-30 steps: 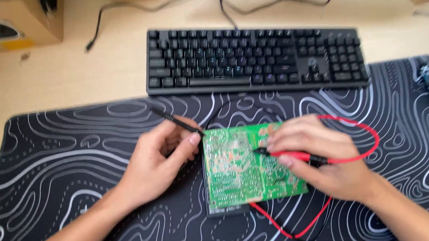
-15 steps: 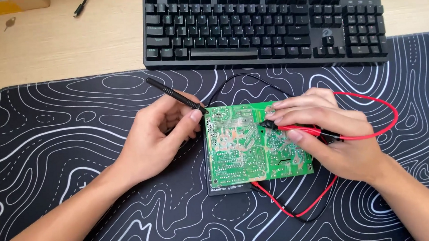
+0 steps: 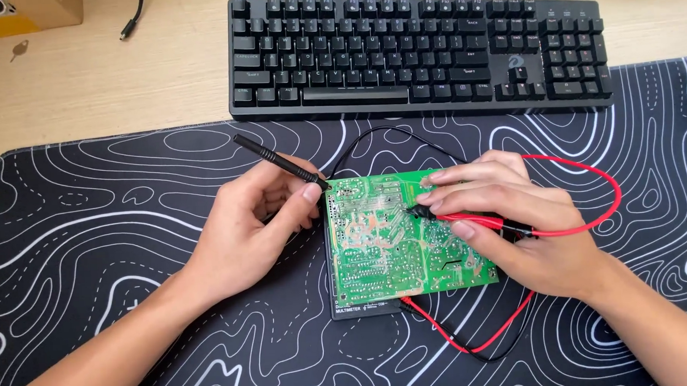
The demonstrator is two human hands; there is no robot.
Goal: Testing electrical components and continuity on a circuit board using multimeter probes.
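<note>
Circuit board [image 3: 395, 244], one, left fingers [image 3: 307, 194] gripping black probe [image 3: 278, 161], right fingers [image 3: 435, 201] pinching red probe [image 3: 474, 221]

Two bare forearms enter from the lower corners of the frame, one from the lower left, one from the lower right. No sleeves cover them as far as the frame edges. The left hand [image 3: 257, 223] and right hand [image 3: 512, 225] wear no gloves, rings or watch. The fingernails look short and unpainted, though the view is too small to be sure.
</note>
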